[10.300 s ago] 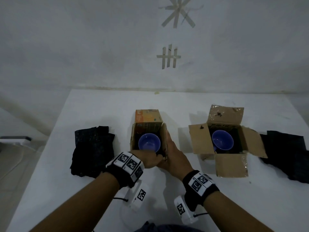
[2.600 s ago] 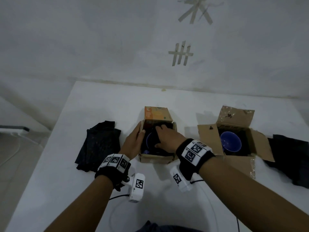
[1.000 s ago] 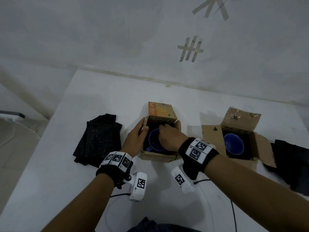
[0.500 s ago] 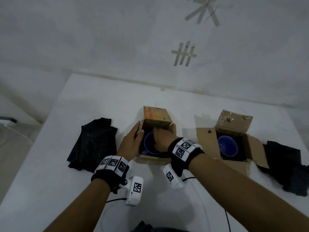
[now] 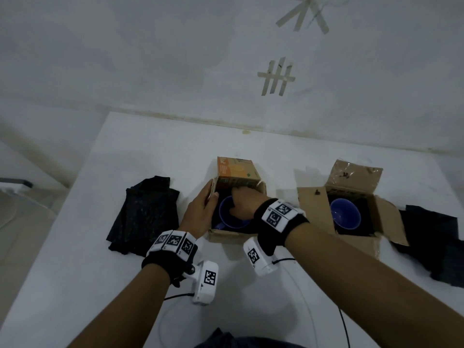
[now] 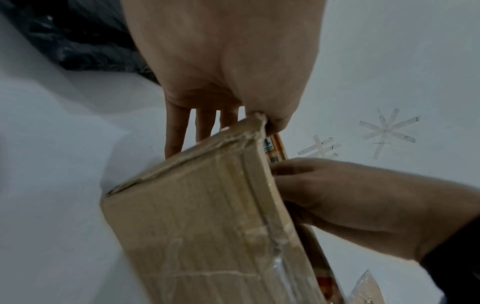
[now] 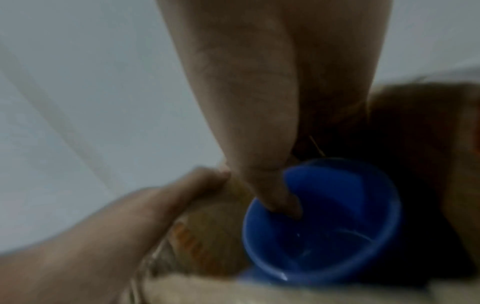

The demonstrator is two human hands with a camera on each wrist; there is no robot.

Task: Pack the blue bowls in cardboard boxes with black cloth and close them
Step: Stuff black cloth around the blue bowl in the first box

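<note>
Seated bowl (image 5: 227, 218) in box (image 5: 231, 237).
Left hand (image 5: 198, 214) pinched box's 9 o'clock wall; right hand (image 5: 244, 204) pinched bowl rim. Next likely needed cloth (image 5: 145, 212) at 9 o'clock.

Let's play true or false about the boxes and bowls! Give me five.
1. The right hand reaches into the left box. True.
2. The right box is closed. False: its flaps stand open, and the right bowl shows inside.
3. The left bowl is red. False: it is blue.
4. A black cloth lies left of the left box. True.
5. The left hand holds a cloth. False: it holds the left box's side.
</note>
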